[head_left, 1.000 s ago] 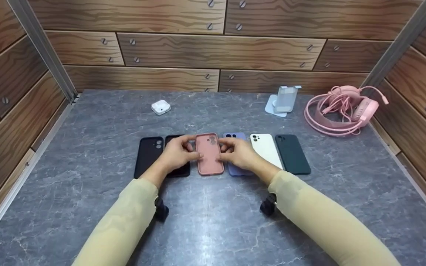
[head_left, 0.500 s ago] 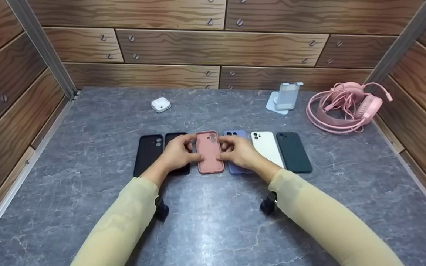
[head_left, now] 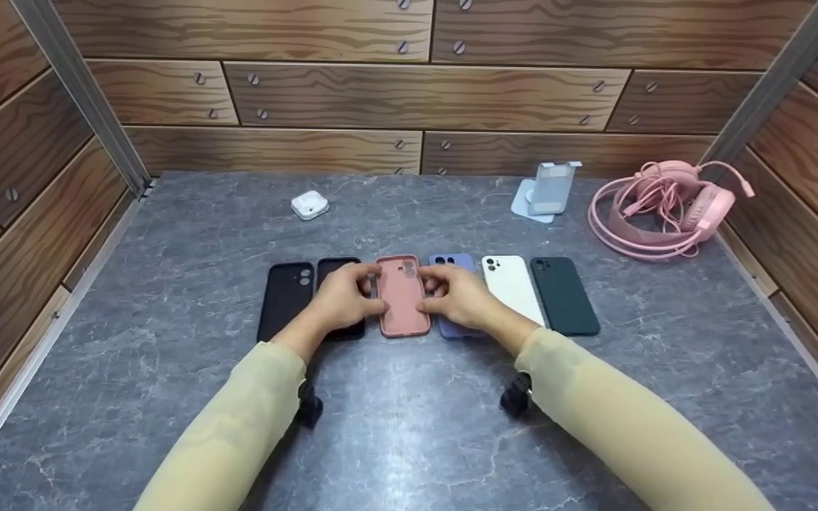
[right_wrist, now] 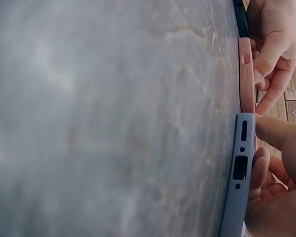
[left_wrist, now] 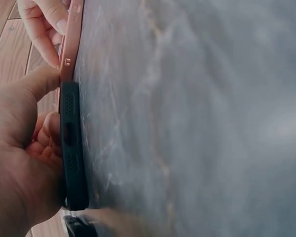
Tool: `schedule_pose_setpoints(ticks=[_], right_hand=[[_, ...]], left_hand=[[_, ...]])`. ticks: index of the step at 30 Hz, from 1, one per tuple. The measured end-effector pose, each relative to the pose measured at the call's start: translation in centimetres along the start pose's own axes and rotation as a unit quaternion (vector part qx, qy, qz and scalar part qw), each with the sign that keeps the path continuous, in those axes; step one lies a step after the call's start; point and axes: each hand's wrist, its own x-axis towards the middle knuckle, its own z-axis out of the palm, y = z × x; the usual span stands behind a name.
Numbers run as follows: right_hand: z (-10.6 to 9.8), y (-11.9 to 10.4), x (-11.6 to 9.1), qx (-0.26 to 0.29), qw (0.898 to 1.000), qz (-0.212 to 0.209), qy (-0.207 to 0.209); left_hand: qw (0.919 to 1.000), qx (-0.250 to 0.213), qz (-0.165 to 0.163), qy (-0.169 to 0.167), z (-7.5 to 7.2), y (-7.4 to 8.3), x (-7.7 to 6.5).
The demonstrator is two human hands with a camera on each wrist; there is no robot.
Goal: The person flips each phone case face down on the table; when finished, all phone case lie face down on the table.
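Observation:
A pink phone case (head_left: 402, 301) lies inner side up in the middle of a row of phone cases in the head view. My left hand (head_left: 341, 297) holds its left edge, with index finger near the top and thumb lower down. On the opposite edge my right hand (head_left: 457, 294) holds it the same way. Under the left hand lies a black phone case (left_wrist: 71, 143), partly hidden. The right hand partly covers a purple phone case (right_wrist: 239, 187). Both wrist views show the cases end-on, flat on the table.
Another black phone case (head_left: 285, 301) lies at the row's left end. A white case (head_left: 512, 287) and a dark green case (head_left: 564, 297) lie on the right. Behind are a small white square box (head_left: 309, 205), a phone stand (head_left: 551, 190) and pink headphones (head_left: 700, 213) with cable.
Both thumbs have drawn back slightly from the pink phone case's face toward its edges. The case and the rest of the row stay in place; the head view shifts slightly.

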Motion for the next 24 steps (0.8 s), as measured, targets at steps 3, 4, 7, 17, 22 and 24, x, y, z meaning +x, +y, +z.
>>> schedule_pose_setpoints(ticks=[3,4,7,17,22,24], right_hand=[[-0.13,-0.05,-0.17,-0.004,1.000,-0.003,0.001],[-0.17,-0.07,-0.19,-0.005,1.000,-0.006,0.002],[-0.22,-0.16,-0.20,-0.006,1.000,-0.015,-0.001],[-0.14,-0.31,-0.33,-0.010,1.000,-0.016,-0.004],[0.04,-0.15,-0.30,-0.010,1.000,-0.014,-0.006],[0.08,-0.07,-0.26,-0.010,1.000,-0.012,-0.006]], left_hand=[[0.9999,0.010,0.005,-0.006,-0.02,0.17,0.08],[0.9999,0.012,0.007,-0.007,-0.02,0.20,0.12],[0.9998,0.016,0.011,-0.010,-0.09,0.25,0.20],[0.9997,0.014,0.009,-0.017,-0.58,0.45,0.23],[0.9997,0.010,0.006,-0.023,-0.78,0.54,0.20],[0.9997,0.007,0.007,-0.022,-0.83,0.56,0.18]])
